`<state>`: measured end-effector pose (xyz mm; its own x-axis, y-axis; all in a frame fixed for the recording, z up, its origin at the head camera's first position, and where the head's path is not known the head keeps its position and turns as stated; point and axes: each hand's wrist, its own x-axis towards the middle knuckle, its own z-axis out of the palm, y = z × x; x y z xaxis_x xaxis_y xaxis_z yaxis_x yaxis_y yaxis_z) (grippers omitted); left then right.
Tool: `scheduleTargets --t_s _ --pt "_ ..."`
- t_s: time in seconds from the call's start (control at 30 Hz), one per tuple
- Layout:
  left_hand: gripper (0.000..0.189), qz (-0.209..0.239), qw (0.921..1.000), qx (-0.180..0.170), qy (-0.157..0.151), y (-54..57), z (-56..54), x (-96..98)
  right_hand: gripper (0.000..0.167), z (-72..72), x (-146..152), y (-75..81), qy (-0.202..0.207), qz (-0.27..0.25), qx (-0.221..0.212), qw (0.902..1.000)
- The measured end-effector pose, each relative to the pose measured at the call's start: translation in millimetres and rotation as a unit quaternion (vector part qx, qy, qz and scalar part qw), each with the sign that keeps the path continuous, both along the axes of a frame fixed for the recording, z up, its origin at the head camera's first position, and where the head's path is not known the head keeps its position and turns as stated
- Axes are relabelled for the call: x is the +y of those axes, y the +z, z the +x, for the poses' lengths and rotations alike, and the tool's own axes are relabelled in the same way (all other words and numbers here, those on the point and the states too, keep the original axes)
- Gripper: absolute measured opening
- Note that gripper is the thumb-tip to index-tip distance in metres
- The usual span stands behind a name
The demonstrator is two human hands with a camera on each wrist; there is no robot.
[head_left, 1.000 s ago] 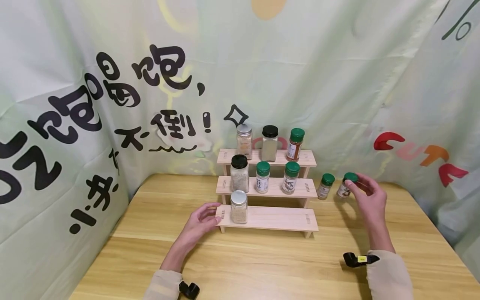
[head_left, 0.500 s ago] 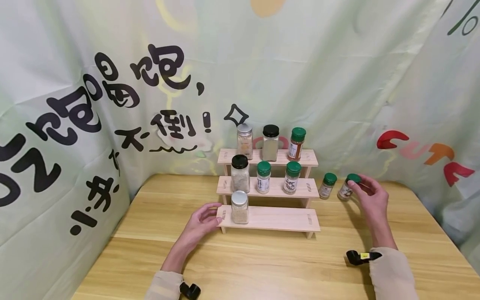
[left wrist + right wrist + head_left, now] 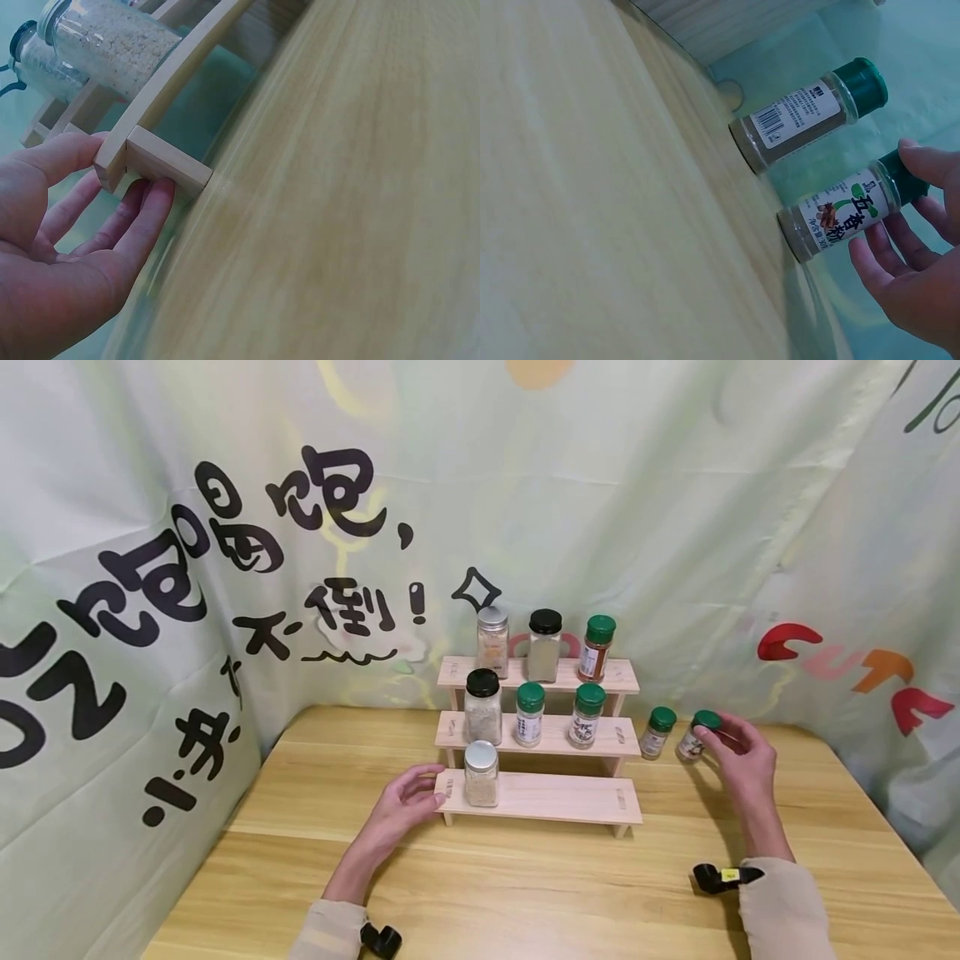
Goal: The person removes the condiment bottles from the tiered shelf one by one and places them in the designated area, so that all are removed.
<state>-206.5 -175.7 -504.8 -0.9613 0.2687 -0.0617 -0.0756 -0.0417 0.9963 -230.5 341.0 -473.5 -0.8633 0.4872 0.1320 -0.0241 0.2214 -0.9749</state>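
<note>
My right hand [image 3: 746, 764] pinches the green cap of a small spice jar [image 3: 844, 214] between thumb and fingers. The jar stands upright on the table, right of the rack; its printed label faces the right wrist camera. Beside it, a hand's width or less away, is a second green-capped spice jar [image 3: 799, 116]. At the left end of the lowest step, my left hand [image 3: 405, 802] grips the pale wooden tiered rack [image 3: 558, 797]. Its thumb lies on the board's end and its fingers touch the short leg [image 3: 169, 161]. A silver-lidded jar [image 3: 482, 777] stands on that step near this hand.
On the middle step stand a black-lidded jar [image 3: 483, 710] and two green-capped jars [image 3: 529, 714]. The top step bears a silver-lidded jar [image 3: 492, 643], a black-lidded jar [image 3: 544, 647] and a green-capped jar of red powder [image 3: 596, 652]. Printed curtains [image 3: 675, 527] enclose the wooden table [image 3: 525, 885].
The head view has shifted slightly. Both hands keep their holds, on the rack and on the spice jar, and the jars stay in place.
</note>
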Motion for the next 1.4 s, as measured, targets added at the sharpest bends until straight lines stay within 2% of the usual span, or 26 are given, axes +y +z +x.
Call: scheduleTargets --t_s 0.13,0.37,0.6,0.8,1.07,1.23,1.4 --pt "0.056 0.002 1.0 -0.001 -0.001 -0.3 -0.7 0.3 0.053 2.5 2.0 2.0 -0.003 -0.012 0.0 0.9999" --pt "0.058 0.001 1.0 0.005 -0.006 -1.6 -2.9 0.2 0.044 12.2 0.7 14.3 -0.028 -0.054 0.028 0.9978" --pt "0.058 0.004 0.9999 0.004 -0.009 -0.4 -4.2 0.1 0.042 21.9 -3.3 27.7 -0.044 -0.094 0.048 0.9935" --pt "0.057 0.004 0.9999 0.007 -0.01 0.0 -4.3 -0.8 0.043 28.7 -13.3 40.4 -0.047 -0.085 0.087 0.9915" --pt "0.056 0.003 1.0 0.005 -0.007 -2.0 -3.9 -1.4 0.039 37.4 -33.2 58.5 -0.018 -0.078 0.139 0.9871" --pt "0.056 0.006 0.9999 0.004 -0.008 -2.3 -3.0 -1.1 0.035 42.3 -45.1 68.5 0.023 -0.101 0.173 0.9796" --pt "0.056 0.008 0.9999 0.004 -0.008 -2.1 -1.7 -0.8 0.033 46.9 -55.1 78.1 0.059 -0.091 0.192 0.9754"
